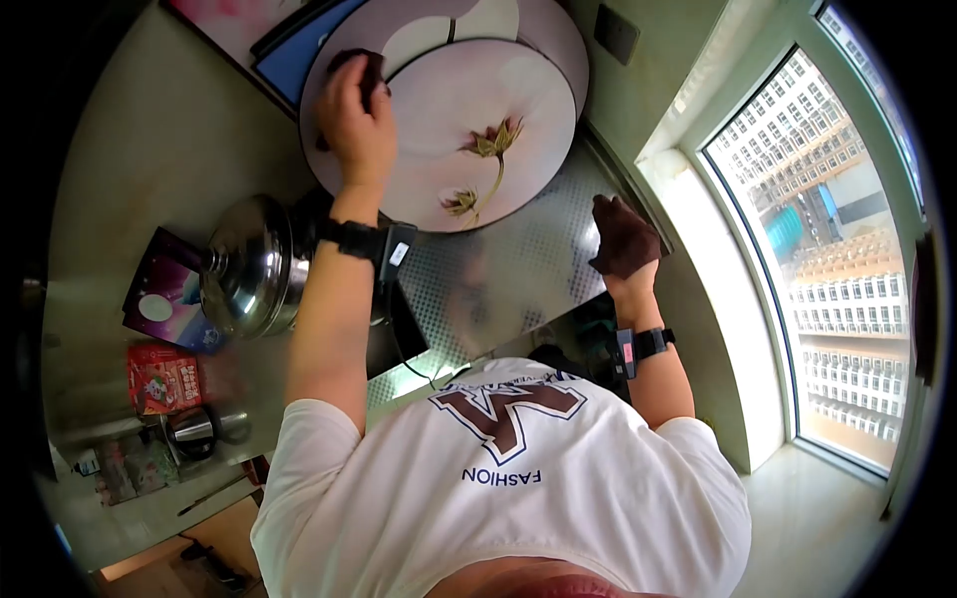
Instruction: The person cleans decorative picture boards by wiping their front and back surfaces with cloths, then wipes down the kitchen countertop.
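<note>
My left hand (361, 130) is closed on a dark brown cloth (371, 68), near the left rim of a pale round panel (429, 140) printed with flowers. That panel overlaps a larger round panel (548, 40) behind it. My right hand (643, 277) is mostly covered by another brown cloth (625, 237), which it grips beside the right edge of a dimpled metal surface (518, 269). The fingers of that hand are hidden under the cloth. Both wrists wear black straps with small devices.
A steel lidded pot (249, 269) stands left of my left forearm, with a purple box (164, 299) beside it. Farther down are a red packet (164, 379) and a dark shiny vessel (192, 431). A window (817, 249) lines the right side.
</note>
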Motion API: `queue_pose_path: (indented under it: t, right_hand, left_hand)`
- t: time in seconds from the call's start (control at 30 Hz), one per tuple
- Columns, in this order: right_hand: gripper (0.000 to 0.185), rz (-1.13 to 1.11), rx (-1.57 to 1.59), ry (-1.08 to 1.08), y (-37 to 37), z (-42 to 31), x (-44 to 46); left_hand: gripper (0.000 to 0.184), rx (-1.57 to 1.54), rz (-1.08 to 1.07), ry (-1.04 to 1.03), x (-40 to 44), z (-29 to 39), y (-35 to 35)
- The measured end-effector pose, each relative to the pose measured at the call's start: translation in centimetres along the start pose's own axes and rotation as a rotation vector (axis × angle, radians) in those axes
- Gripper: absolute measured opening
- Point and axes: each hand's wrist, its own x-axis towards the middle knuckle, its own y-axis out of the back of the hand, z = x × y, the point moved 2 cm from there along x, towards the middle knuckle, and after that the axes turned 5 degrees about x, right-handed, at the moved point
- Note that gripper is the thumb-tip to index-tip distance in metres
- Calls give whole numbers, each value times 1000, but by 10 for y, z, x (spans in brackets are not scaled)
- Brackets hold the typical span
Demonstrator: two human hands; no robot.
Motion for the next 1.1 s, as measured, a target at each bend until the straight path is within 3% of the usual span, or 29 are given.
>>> queue_pose_path:
  t: [0.07, 0.13, 0.2, 0.23, 0.27, 0.33, 0.37, 0.4, 0.43, 0.47, 0.5, 0.53, 0.63, 0.73, 0.83, 0.87, 0.9, 0.93, 0.97, 1.0, 1.1]
  right_hand:
    - [37, 107, 964, -405, 9, 10, 3]
    - [28, 22, 743, -340, 20, 9, 15]
    - [22, -26, 814, -316, 28, 4, 22]
    - [21, -88, 167, -154, 34, 0, 28]
    - [21, -93, 172, -154, 40, -5, 32]
    - [29, -294, -766, -30, 52, -47, 48]
    - [42, -257, -646, -123, 53, -49, 54]
    - [42, -269, -643, -119, 55, -21, 60]
    - [45, -228, -546, -1, 61, 25, 67]
    - [51, -204, -633, 114, 61, 11, 75]
    - [56, -168, -725, 228, 60, -3, 83]
    - [58, -171, -956, 341, 54, -27, 95]
    - [55, -149, -845, 313, 44, -46, 128]
    - [38, -170, -465, 213, 26, -35, 146]
    - [26, 93, 557, -576, 4, 78, 92]
    - [30, -78, 989, -500, 2, 111, 75]
    - [34, -296, 1492, -522, 0, 142, 57]
    - [38, -544, 1819, -622, -8, 129, 45]
    - [43, -232, 1502, -749, -11, 124, 30]
    - [48, 59, 1165, -836, -15, 93, 24]
    - [54, 35, 1244, -914, -9, 69, 28]
  left_hand:
    - [33, 120, -135, 131, -14, -1, -34]
    - [29, 204, -107, 41, -15, 13, -39]
    - [27, 177, -91, 71, -16, 16, -45]
    - [27, 153, -82, 113, -17, 17, -47]
    - [27, 160, -82, 113, -16, 16, -48]
    - [28, 227, -194, 161, -7, 20, -44]
    - [29, 218, -199, 149, -2, 20, -42]
    - [29, 228, -199, 157, -8, 27, -40]
    - [27, 202, -329, 247, -17, 38, -43]
    - [26, 173, -459, 336, -28, 44, -47]
    - [24, 239, -522, 204, -49, 42, -54]
    - [21, 123, -446, 161, -66, 42, -53]
    - [19, 46, -367, 286, -75, 38, -46]
    - [18, 68, -229, 187, -57, 32, -38]
    - [19, -23, -420, 283, -78, 46, -39]
    - [19, -90, -538, 329, -96, 54, -40]
    - [19, -94, -552, 353, -116, 61, -39]
    - [23, -86, -740, 344, -143, 69, -40]
    - [28, -78, -929, 324, -168, 73, -41]
    - [30, -118, -955, 199, -191, 74, -44]
    - [30, -186, -1124, 240, -228, 85, -43]
